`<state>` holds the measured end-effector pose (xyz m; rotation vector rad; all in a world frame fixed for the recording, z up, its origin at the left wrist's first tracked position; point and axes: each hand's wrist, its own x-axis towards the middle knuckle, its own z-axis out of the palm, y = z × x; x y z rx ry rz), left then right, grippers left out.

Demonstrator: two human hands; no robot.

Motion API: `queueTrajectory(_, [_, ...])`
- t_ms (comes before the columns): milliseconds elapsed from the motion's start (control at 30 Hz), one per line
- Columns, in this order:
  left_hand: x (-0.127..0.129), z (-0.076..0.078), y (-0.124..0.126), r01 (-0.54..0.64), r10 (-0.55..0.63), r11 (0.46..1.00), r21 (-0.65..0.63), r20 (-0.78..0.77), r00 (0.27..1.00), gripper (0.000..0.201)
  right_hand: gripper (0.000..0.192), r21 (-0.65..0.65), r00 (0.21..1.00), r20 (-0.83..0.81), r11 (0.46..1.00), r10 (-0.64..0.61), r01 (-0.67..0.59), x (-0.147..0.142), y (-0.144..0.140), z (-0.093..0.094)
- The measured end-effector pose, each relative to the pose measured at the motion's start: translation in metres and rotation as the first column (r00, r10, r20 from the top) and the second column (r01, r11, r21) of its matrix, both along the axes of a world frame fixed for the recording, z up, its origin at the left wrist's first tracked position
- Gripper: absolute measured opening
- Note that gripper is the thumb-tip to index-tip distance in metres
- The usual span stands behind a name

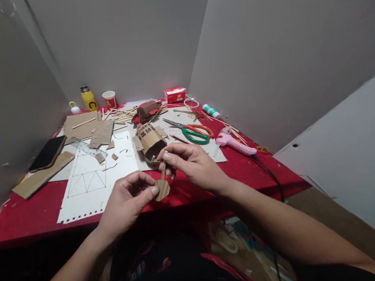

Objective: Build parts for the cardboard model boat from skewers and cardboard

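Note:
Between finger and thumb, my left hand (131, 199) pinches a small rounded piece of corrugated cardboard (163, 191) in front of the table edge. Just above it, my right hand (192, 162) is closed on a thin stick (163, 172), whose lower end meets the top of the cardboard piece; whether the two are joined I cannot tell. Right behind my hands lies a hollow cardboard body (150, 139) with printed characters, its open end facing me. A second, dark brown and red cardboard model (147, 110) sits farther back.
Scissors (191, 131) and a pink glue gun (234, 142) with a black cord lie right. At left are a drawn sheet (89, 184), a clear ruler (86, 147), cardboard scraps (102, 134) and a phone (48, 153). Behind stand a yellow bottle (88, 99), paper cup (109, 99) and red box (174, 95).

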<state>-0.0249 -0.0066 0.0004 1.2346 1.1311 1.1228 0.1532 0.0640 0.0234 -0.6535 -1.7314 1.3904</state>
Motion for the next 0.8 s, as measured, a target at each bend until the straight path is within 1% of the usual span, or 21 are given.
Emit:
queueTrajectory(167, [0.004, 0.001, -0.004, 0.007, -0.006, 1.000, 0.017, -0.051, 0.999, 0.015, 0.027, -0.017, 1.000, 0.015, 1.000, 0.019, -0.019, 0.002, -0.001, 0.000])
queueTrajectory(400, [0.005, 0.004, -0.002, -0.039, 0.046, 0.998, 0.059, -0.134, 0.990, 0.015, 0.030, -0.043, 1.000, 0.007, 0.999, 0.000, 0.000, 0.005, -0.001, -0.003])
queueTrajectory(500, [0.009, 0.003, 0.001, -0.022, 0.027, 0.999, 0.048, -0.106, 0.994, 0.017, 0.027, -0.016, 1.000, 0.001, 1.000, -0.017, 0.017, 0.005, -0.003, -0.004])
queueTrajectory(633, [0.014, -0.003, 0.004, -0.004, 0.005, 1.000, 0.012, -0.014, 1.000, 0.020, 0.024, 0.038, 0.998, -0.028, 0.998, -0.055, 0.056, 0.006, -0.006, -0.004])
queueTrajectory(800, [0.016, -0.006, 0.005, -0.020, 0.020, 1.000, 0.015, 0.028, 0.999, 0.020, 0.022, 0.024, 0.994, -0.055, 0.995, -0.093, 0.094, 0.006, -0.005, -0.007])
